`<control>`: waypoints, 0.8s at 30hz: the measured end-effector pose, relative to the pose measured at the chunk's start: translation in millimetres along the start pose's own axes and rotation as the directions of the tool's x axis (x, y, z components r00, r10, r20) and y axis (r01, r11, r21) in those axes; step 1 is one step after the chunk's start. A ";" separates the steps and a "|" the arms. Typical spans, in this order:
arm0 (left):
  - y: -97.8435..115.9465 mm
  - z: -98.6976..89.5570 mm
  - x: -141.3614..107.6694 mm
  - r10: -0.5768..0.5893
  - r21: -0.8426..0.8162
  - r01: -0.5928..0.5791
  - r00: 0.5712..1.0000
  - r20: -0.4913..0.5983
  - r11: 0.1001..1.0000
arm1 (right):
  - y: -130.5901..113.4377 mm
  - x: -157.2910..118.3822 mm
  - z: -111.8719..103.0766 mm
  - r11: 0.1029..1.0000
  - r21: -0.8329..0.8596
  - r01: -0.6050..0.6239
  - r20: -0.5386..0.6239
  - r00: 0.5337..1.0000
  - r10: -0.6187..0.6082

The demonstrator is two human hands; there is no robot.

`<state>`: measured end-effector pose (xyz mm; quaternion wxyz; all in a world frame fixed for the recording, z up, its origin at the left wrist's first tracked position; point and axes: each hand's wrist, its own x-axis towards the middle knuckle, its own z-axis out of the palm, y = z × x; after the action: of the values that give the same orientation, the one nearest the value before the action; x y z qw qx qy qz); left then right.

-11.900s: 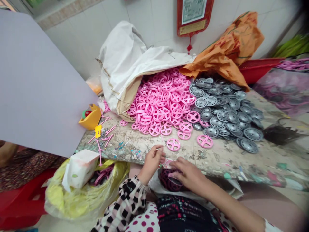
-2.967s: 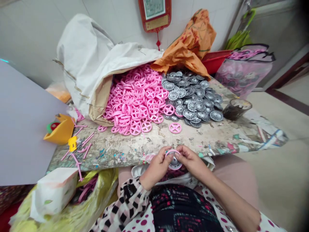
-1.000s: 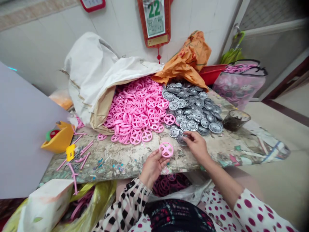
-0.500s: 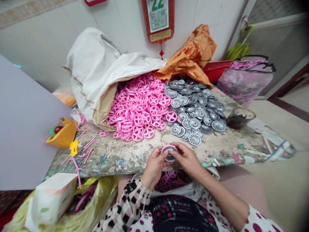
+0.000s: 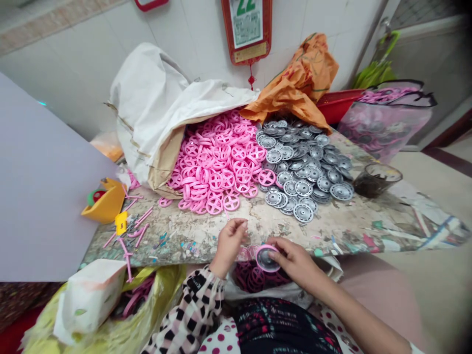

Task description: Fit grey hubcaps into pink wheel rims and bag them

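Seemingly face-on to the view, pink-rimmed wheel (image 5: 265, 259) pinched in right hand (image 5: 292, 259), left hand (image 5: 229, 244) half-open.

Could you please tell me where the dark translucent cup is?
In the head view, the cup is on the stained table, just right of the pile of round grey discs.

The right hand (image 5: 295, 260) has a wheel (image 5: 266, 260) pinched above the bag (image 5: 291, 294); the left hand (image 5: 229, 244), I see, curls loosely by the table (image 5: 332, 228), rings (image 5: 216, 180) and discs (image 5: 303, 188) heaped beyond.
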<state>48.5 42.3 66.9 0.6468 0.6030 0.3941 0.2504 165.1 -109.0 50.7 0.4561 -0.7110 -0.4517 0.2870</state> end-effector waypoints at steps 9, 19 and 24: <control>4.6 -26.6 54.0 0.332 0.946 -0.167 0.941 0.069 0.278 | 12.2 -9.4 -23.7 0.978 -0.207 0.027 -0.232 0.970 -0.076; 11.1 -16.3 69.6 0.286 0.984 -0.175 0.945 0.158 0.034 | 41.5 27.3 -68.8 0.751 -0.630 -0.196 -0.430 0.894 -0.127; 11.7 -20.4 70.5 0.343 0.956 -0.258 0.918 0.198 0.140 | 36.4 37.2 -69.2 0.519 -0.833 -0.192 -0.301 0.944 -0.135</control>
<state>73.5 112.2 64.5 0.0476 0.9289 0.3555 0.0922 251.5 -108.7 46.8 0.1123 -0.8871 -0.4393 -0.0865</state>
